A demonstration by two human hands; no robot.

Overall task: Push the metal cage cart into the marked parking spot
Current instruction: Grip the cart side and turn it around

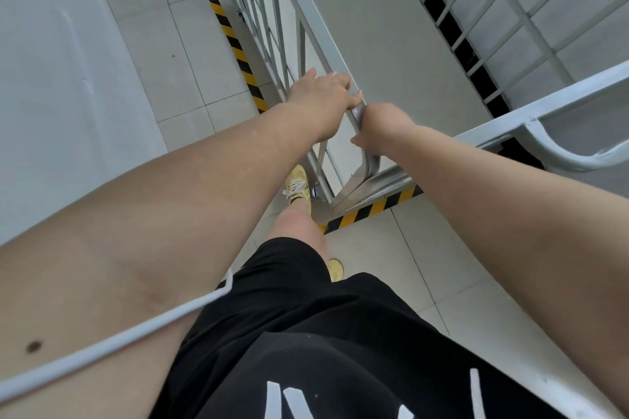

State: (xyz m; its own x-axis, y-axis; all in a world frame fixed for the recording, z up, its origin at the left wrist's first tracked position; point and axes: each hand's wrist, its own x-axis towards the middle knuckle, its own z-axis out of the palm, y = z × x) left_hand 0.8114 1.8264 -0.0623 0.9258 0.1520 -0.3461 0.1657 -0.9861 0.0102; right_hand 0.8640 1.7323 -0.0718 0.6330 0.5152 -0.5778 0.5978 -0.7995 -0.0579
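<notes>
Metal cage cart (391, 54): grey frame with barred sides and a flat grey deck, centre and right of scene; near corner in front of the person.
Long axis: left top rail runs from that near corner away toward far left; the near end rail runs off to the right.
Position: deck lies inside the yellow-black floor tape (235, 44); one strip shows on the left side along the barred wall, another under the near end.
White surface (61, 78): far left, well apart from the cart, across a strip of tiled floor (163, 44).
Left hand (323, 92): laid on the left top rail just beyond the corner, fingers curled over it, thumb side toward the person.
Right hand (381, 127): closed in a fist around the curved corner tube, just beside the left hand.
Shoe (299, 185): yellow, on the floor beside the cart's near corner.
Second cage frame (561, 153): right, beside the cart.
</notes>
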